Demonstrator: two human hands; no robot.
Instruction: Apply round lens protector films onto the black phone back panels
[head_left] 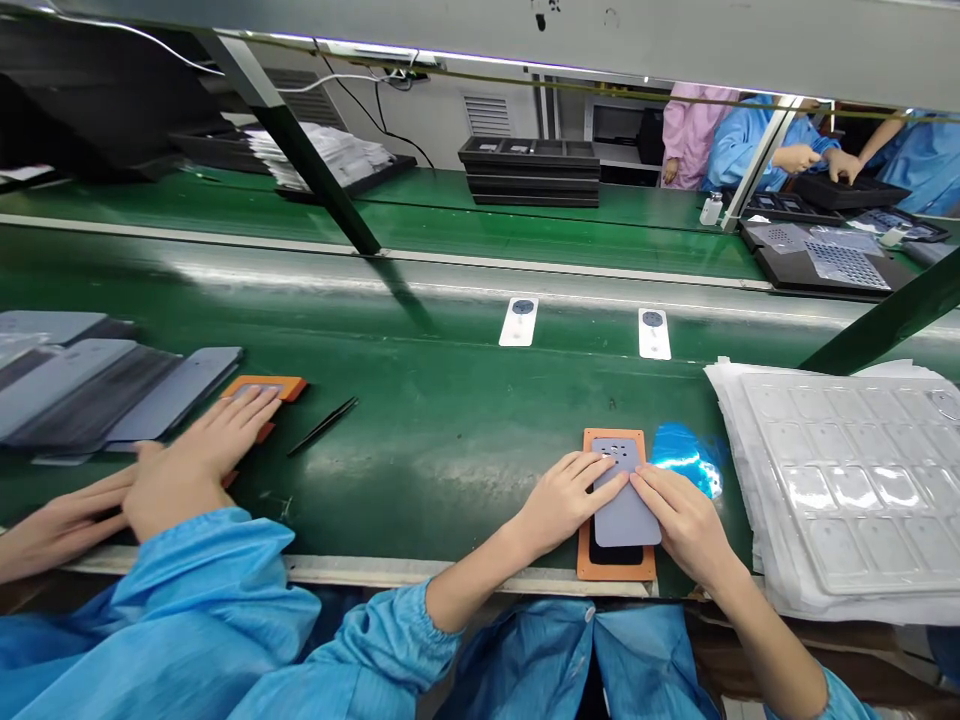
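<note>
A grey phone back panel [626, 510] with a cluster of holes at its top end lies slightly askew over an orange fixture [590, 570] that has a black recess. My left hand [566, 498] grips the panel's upper left edge, its fingers reaching across the surface. On the opposite side, my right hand [684, 520] pinches the right edge near the holes. Part of the recess shows below the panel. Whether the panel touches the fixture everywhere I cannot tell. Crumpled blue film [686, 460] lies just beyond my right hand.
To the left, a co-worker's hand [199, 445] presses on another orange fixture [289, 388], beside stacked grey panels [176, 395]. Black tweezers [322, 427] lie nearby. Two white cards [519, 325] sit farther back. Clear plastic trays [862, 480] are piled at right. Slanted posts [300, 150] cross the view.
</note>
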